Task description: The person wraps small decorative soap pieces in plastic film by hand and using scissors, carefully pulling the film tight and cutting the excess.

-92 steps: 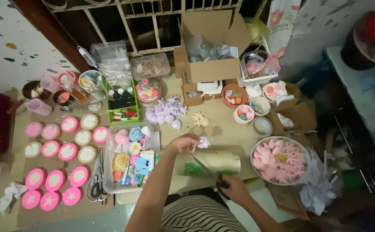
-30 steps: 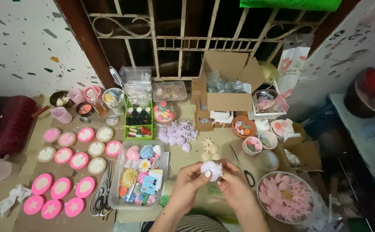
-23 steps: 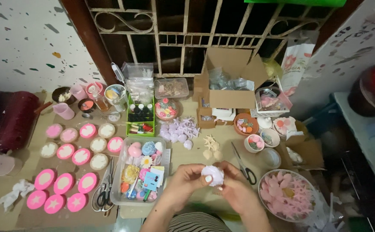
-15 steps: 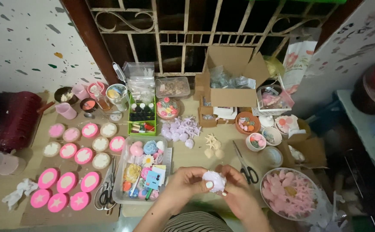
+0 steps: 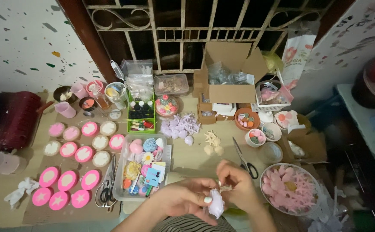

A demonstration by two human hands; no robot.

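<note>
Fingers [image 5: 208,199] of my left hand [image 5: 183,198] pinch a small white shell-shaped piece [image 5: 216,204]; my right hand [image 5: 235,185] grips it from above, scissors [image 5: 244,157] just beside.

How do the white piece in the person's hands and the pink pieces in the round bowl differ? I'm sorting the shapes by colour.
The white piece is pale, near white; the pink pieces are rosy pink. The white piece is single, pinched between the left hand and right hand; the pink pieces lie heaped, untouched, in the round bowl. Both look like small moulded decorative shapes.
</note>
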